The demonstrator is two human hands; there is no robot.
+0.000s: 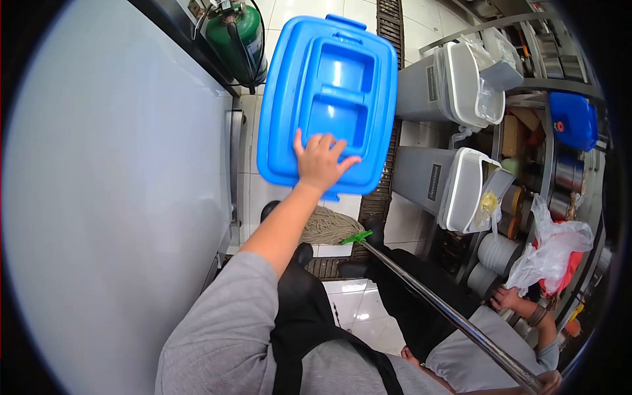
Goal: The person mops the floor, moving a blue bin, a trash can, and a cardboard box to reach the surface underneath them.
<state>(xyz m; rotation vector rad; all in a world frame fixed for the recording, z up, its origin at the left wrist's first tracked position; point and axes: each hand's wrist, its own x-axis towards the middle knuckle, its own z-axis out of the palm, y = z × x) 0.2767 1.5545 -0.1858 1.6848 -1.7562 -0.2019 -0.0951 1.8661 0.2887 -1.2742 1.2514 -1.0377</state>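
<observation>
A large blue lidded container (279,99) with two recesses in its lid stands on the tiled floor. My left hand (319,160) rests palm down on the lid, at the near edge of the lower recess, its fingers apart and partly bent. At the bottom right corner, my right hand (548,382) is closed around the metal handle of a mop (438,304), only partly in view. The handle runs up to a green clamp (357,237). Grey-beige mop strands (327,226) lie on the floor just below the container, beside dark shoes.
A pale panel (131,197) fills the left, with a green cylinder (238,36) beyond it. Two grey bins (421,92) (424,176) and loaded shelves line the right. Another person's hand (505,298) is near a plastic bag (553,243). A drain grate (390,26) crosses the floor.
</observation>
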